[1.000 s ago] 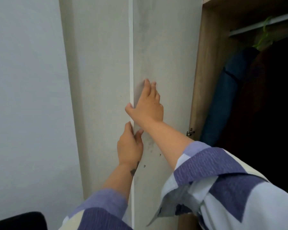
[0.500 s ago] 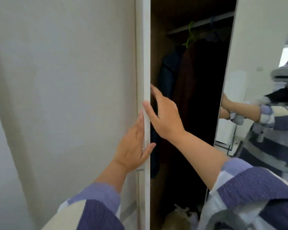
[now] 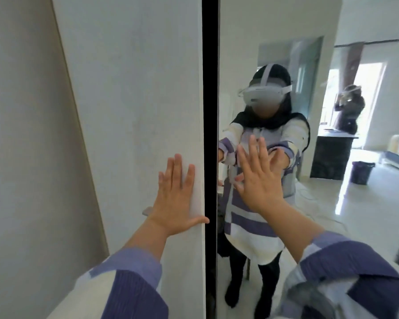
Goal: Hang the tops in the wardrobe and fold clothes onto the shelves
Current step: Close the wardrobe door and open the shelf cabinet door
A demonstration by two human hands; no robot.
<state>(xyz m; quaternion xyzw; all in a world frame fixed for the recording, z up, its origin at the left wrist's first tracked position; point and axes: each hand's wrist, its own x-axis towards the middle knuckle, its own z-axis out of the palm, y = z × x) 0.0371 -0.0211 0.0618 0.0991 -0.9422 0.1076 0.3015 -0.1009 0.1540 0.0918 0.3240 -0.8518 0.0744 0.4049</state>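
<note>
My left hand (image 3: 179, 199) and right hand (image 3: 257, 178), palms spread flat, holding nothing, press the white door (image 3: 134, 100) and mirrored door (image 3: 274, 31) nearly shut; a final push should close the wardrobe.

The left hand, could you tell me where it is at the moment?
In the head view, the left hand lies flat and open on the white wardrobe door, left of the dark gap and the mirrored door.

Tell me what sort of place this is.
Probably a room in a home, facing a wardrobe. A plain white door sits beside a mirrored door, with a dark gap between them. The mirror reflects a glossy tiled floor and a bright doorway.
</note>
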